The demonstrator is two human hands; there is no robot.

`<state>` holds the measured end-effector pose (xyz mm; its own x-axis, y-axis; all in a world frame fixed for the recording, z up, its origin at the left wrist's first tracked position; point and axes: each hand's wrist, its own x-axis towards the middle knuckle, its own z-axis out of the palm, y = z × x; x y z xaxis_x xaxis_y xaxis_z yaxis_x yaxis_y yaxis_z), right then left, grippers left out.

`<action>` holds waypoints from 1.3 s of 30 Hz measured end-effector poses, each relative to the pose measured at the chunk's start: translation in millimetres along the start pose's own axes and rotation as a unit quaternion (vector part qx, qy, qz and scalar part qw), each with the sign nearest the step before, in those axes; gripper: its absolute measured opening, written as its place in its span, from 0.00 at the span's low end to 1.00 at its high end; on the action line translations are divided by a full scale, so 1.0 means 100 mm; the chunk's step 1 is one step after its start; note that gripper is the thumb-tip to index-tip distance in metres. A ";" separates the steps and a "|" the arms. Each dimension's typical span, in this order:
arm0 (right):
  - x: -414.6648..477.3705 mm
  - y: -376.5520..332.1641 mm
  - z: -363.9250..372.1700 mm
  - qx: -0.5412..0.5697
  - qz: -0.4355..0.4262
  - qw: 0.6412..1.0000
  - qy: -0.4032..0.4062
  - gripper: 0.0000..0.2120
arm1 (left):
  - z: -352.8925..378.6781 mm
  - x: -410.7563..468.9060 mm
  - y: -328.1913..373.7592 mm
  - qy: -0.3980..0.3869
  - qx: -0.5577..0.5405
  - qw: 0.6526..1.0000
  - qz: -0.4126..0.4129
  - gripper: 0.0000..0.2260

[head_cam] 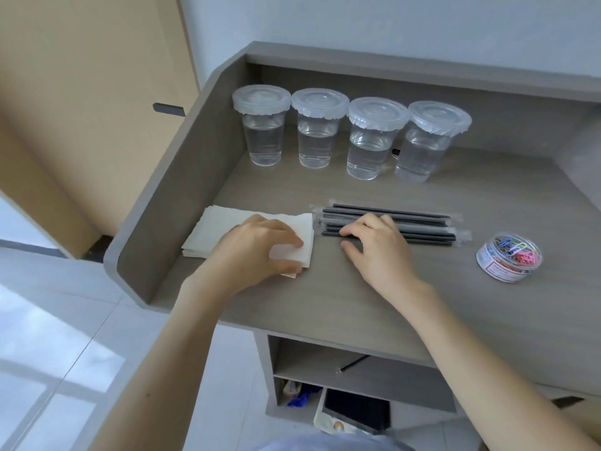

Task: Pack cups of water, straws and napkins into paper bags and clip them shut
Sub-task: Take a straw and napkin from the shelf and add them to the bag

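Pinching napkins (224, 229) between left hand (257, 245) thumb and curled fingers, right hand (377, 247) fingertips bent onto straws (422, 222), grip unclear, stack half hidden.

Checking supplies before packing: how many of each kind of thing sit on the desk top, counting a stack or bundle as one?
Cups of water: 4
Napkin stack: 1
Straw bundle: 1
Tub of paper clips: 1
Total: 7
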<state>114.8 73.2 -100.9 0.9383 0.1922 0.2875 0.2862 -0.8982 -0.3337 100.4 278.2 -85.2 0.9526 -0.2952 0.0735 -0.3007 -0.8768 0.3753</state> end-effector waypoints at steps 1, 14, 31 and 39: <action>0.00 -0.01 0.01 -0.007 0.005 1.000 -0.001 0.11 | 0.01 0.01 -0.03 0.013 -0.016 1.000 0.012 0.14; 0.17 -0.13 -0.04 -0.092 0.038 0.993 -0.063 0.08 | 0.04 0.02 -0.20 0.094 -0.075 0.990 0.076 0.07; -0.43 -0.20 -0.43 0.063 0.194 0.979 0.017 0.04 | -0.02 0.01 0.27 0.137 -0.190 0.972 -0.008 0.07; -1.39 0.18 -0.91 0.375 0.295 0.873 0.102 0.07 | 0.29 -0.39 1.44 0.093 -0.249 0.955 0.130 0.07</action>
<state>-28.4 -6.3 -65.2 0.9330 -0.3600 -0.0041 -0.1162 -0.2903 -0.9499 18.8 152.2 -60.4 0.8544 -0.3658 0.3690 -0.5129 -0.4797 0.7119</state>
